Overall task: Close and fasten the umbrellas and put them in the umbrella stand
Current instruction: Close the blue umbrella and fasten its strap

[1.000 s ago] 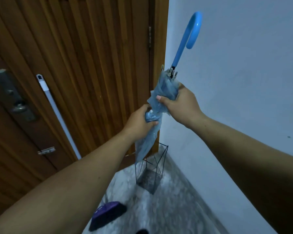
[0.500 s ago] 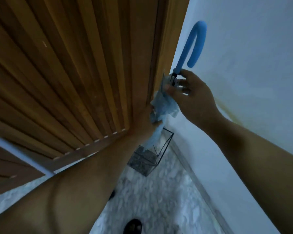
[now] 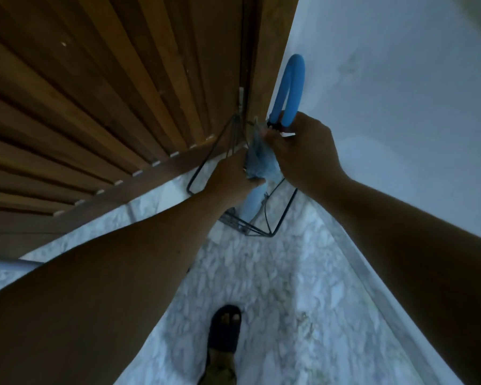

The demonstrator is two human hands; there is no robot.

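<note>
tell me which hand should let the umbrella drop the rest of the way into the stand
Right hand: it grips the umbrella up by the handle. The left hand is low, at the stand rim.

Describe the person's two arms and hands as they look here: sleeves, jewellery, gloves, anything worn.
Both forearms are bare as far as the frame shows; no sleeve reaches into view. The left hand and the right hand wear no gloves, and no watch, bracelet or ring can be seen, though the light is dim. The only clothing in view is a dark open-toed sandal on one foot.
</note>
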